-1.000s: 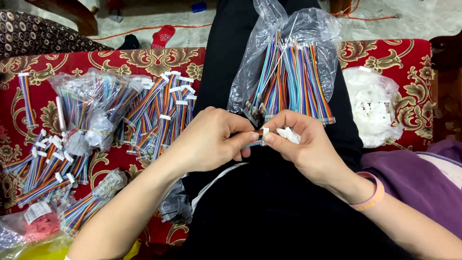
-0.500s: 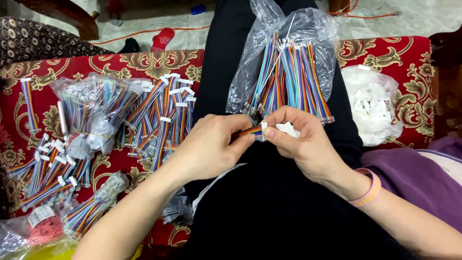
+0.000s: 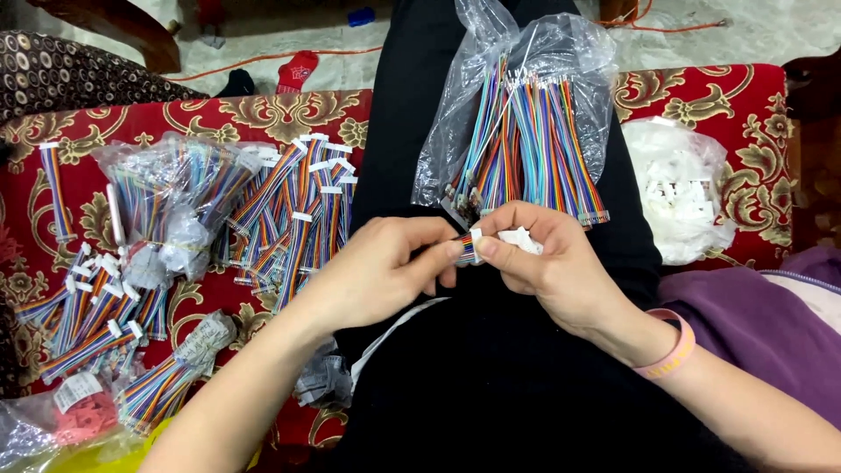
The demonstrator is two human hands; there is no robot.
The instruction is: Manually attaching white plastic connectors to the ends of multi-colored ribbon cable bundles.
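Note:
My left hand [image 3: 377, 276] and my right hand [image 3: 547, 267] meet over my lap in black trousers [image 3: 491, 394]. Between their fingertips is a short rainbow-coloured ribbon cable [image 3: 467, 249], my left thumb and fingers pinching its end. My right hand presses a small white plastic connector [image 3: 478, 236] against that end and cups more white connectors [image 3: 524, 238] in its palm. Just beyond the hands, a clear plastic bag [image 3: 526, 96] of bare rainbow cables [image 3: 534, 149] lies on my thigh.
To the left, on a red patterned cushion [image 3: 263, 114], lie several finished cables with white connectors [image 3: 302, 210] and bagged bundles [image 3: 166, 206]. A clear bag of white connectors [image 3: 679, 197] sits at the right. Purple cloth [image 3: 771, 324] is at my right elbow.
Both hands have stayed over my lap, shifting slightly. The cable end has come out further between my fingertips, and the white connector now sits against it.

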